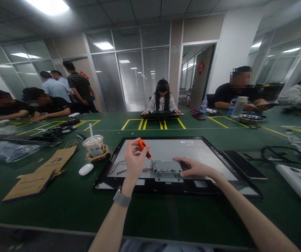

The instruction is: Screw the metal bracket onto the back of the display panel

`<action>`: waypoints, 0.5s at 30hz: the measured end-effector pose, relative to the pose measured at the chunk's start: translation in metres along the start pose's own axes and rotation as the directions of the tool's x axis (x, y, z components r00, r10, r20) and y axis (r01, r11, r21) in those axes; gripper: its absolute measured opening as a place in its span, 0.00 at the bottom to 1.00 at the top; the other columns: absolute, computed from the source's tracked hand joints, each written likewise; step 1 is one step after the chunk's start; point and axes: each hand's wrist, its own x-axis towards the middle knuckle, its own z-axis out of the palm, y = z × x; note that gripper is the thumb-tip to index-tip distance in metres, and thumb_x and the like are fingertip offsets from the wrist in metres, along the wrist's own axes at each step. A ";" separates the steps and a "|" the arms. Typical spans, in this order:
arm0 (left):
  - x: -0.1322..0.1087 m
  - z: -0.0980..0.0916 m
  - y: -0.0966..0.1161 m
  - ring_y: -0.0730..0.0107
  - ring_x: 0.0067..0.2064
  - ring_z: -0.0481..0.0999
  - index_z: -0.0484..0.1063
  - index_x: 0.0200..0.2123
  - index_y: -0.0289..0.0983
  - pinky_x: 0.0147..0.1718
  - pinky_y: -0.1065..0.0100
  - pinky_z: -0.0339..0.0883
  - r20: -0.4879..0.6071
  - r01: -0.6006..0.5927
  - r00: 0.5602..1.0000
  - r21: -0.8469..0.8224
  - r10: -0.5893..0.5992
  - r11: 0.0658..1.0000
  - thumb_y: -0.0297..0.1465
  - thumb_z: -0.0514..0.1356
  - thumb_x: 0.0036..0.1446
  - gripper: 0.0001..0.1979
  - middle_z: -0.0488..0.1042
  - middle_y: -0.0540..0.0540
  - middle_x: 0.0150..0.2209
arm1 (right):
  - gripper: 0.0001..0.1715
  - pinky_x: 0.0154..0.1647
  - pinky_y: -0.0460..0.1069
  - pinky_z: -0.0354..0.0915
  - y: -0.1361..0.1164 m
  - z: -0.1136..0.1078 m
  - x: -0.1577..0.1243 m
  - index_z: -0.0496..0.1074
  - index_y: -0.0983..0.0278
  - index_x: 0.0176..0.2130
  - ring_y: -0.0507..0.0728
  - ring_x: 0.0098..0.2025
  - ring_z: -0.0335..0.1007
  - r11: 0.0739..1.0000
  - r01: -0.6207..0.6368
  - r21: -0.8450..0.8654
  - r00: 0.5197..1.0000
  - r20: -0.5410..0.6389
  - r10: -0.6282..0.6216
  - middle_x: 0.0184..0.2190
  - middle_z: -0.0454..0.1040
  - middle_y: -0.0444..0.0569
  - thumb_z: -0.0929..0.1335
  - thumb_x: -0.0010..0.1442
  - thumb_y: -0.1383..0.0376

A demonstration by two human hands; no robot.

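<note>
A flat panel with a black frame and grey back [163, 148] lies on the green table. On its near middle sits a metal box with ports [167, 168], and thin wires run out to its left. My left hand [135, 157] is closed on an orange and black screwdriver [145, 148], whose shaft slants down to the box's left part. At the box's right side rests my right hand [196, 168], its fingers spread, with the fingertips touching the box's edge.
Left of the panel are a lidded cup [94, 145], a white oval case [86, 169] and a brown paper bag [41, 173]. To the right lie a black phone [243, 163], cables and a white device [299, 182]. Several people sit across the table [108, 122].
</note>
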 end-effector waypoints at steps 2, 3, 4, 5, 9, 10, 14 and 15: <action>-0.003 0.000 -0.002 0.77 0.27 0.74 0.66 0.43 0.38 0.19 0.76 0.72 0.001 -0.077 0.997 0.084 0.077 0.993 0.33 0.67 0.49 0.19 0.67 0.52 0.33 | 0.51 0.65 0.61 0.47 0.000 0.000 0.000 0.57 0.60 0.64 0.68 0.65 0.49 1.000 -0.002 0.001 1.000 -0.001 0.002 0.66 0.55 0.52 0.70 0.49 0.42; -0.003 0.001 -0.002 0.77 0.27 0.73 0.66 0.42 0.37 0.19 0.77 0.71 0.008 -0.114 0.993 0.119 0.114 0.986 0.33 0.67 0.49 0.18 0.67 0.52 0.33 | 0.51 0.65 0.62 0.47 0.000 0.000 0.000 0.57 0.59 0.64 0.68 0.65 0.49 1.000 -0.012 0.004 1.000 0.002 0.012 0.66 0.54 0.52 0.70 0.48 0.42; -0.004 0.002 -0.002 0.77 0.28 0.73 0.66 0.42 0.37 0.19 0.78 0.71 0.020 -0.152 0.988 0.151 0.151 0.977 0.33 0.67 0.50 0.17 0.67 0.52 0.32 | 0.51 0.65 0.62 0.47 0.000 0.000 0.000 0.57 0.59 0.64 0.68 0.65 0.49 1.000 -0.023 0.008 1.000 0.005 0.023 0.66 0.54 0.52 0.70 0.48 0.42; -0.005 0.002 -0.002 0.78 0.28 0.72 0.66 0.41 0.37 0.20 0.78 0.70 0.037 -0.189 0.982 0.180 0.186 0.965 0.33 0.66 0.50 0.17 0.67 0.52 0.31 | 0.51 0.65 0.62 0.47 0.000 0.000 -0.001 0.57 0.59 0.64 0.68 0.65 0.49 0.999 -0.031 0.012 0.999 0.008 0.031 0.66 0.54 0.52 0.70 0.48 0.42; -0.008 0.002 -0.007 0.79 0.28 0.71 0.66 0.41 0.38 0.20 0.80 0.69 0.120 -0.302 0.953 0.263 0.279 0.917 0.33 0.65 0.53 0.14 0.67 0.52 0.31 | 0.50 0.65 0.62 0.46 0.000 0.000 -0.001 0.57 0.57 0.64 0.67 0.66 0.47 0.999 -0.031 0.022 0.999 0.012 0.031 0.66 0.53 0.51 0.70 0.49 0.43; -0.009 0.002 -0.010 0.79 0.27 0.71 0.67 0.41 0.38 0.19 0.80 0.69 0.128 -0.317 0.948 0.275 0.292 0.908 0.33 0.65 0.53 0.14 0.67 0.52 0.31 | 0.50 0.66 0.63 0.46 0.001 0.000 -0.001 0.57 0.57 0.64 0.67 0.66 0.47 0.999 -0.029 0.022 1.000 0.013 0.029 0.66 0.53 0.51 0.70 0.49 0.43; -0.012 0.004 -0.017 0.78 0.28 0.72 0.67 0.43 0.38 0.19 0.80 0.69 0.145 -0.355 0.934 0.297 0.326 0.886 0.34 0.64 0.54 0.14 0.67 0.52 0.32 | 0.50 0.66 0.63 0.45 0.004 0.001 0.001 0.57 0.58 0.64 0.67 0.66 0.47 1.000 -0.014 0.012 1.000 0.011 0.014 0.66 0.54 0.52 0.70 0.49 0.44; -0.013 0.004 -0.018 0.78 0.29 0.72 0.67 0.43 0.38 0.20 0.79 0.69 0.151 -0.355 0.934 0.297 0.323 0.887 0.34 0.64 0.54 0.14 0.67 0.52 0.32 | 0.50 0.66 0.62 0.45 0.004 0.001 0.002 0.57 0.59 0.64 0.67 0.66 0.48 1.000 -0.004 0.012 1.000 0.007 0.004 0.66 0.54 0.53 0.70 0.49 0.44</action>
